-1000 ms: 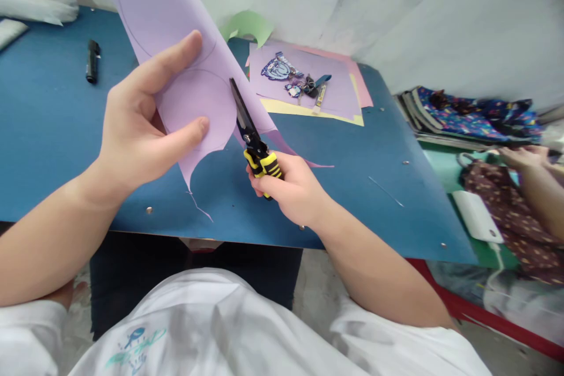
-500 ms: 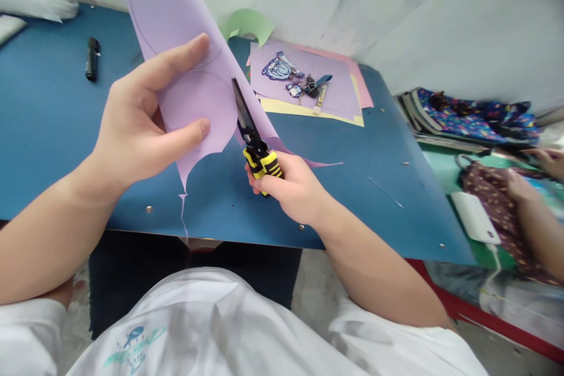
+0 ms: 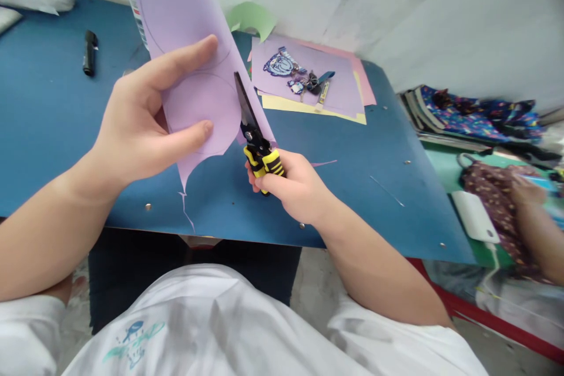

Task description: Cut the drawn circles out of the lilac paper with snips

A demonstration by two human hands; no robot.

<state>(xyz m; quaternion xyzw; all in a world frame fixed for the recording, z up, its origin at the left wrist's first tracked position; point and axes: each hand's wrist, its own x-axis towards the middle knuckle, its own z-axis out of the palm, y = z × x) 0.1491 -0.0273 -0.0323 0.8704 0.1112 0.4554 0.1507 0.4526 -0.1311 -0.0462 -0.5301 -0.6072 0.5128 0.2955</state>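
Observation:
My left hand (image 3: 150,111) grips a sheet of purple paper (image 3: 185,0), thumb and forefinger on its near face and the other fingers hidden behind. Pencilled circles mark the sheet, and the lower circle is partly cut along its bottom and right edge. A thin ragged strip hangs from the lower tip of the paper. In my right hand (image 3: 286,182) are scissors (image 3: 255,141) with black blades and yellow-and-black handles. The blades point up and away, lying along the circle's right side with paper at them; they look nearly closed.
Purple, yellow and pink sheets (image 3: 268,103) lie at the back with keys and charms (image 3: 304,79) on top. A curved green paper piece (image 3: 253,17) leans near the wall. A black marker (image 3: 90,53) lies left. At right are a white power bank (image 3: 474,217) and another person's hand (image 3: 526,188).
The purple sheet and my left hand have shifted slightly right. The cut-off flap beside the scissors now shows less behind my right hand. The other person's hand at the right has moved.

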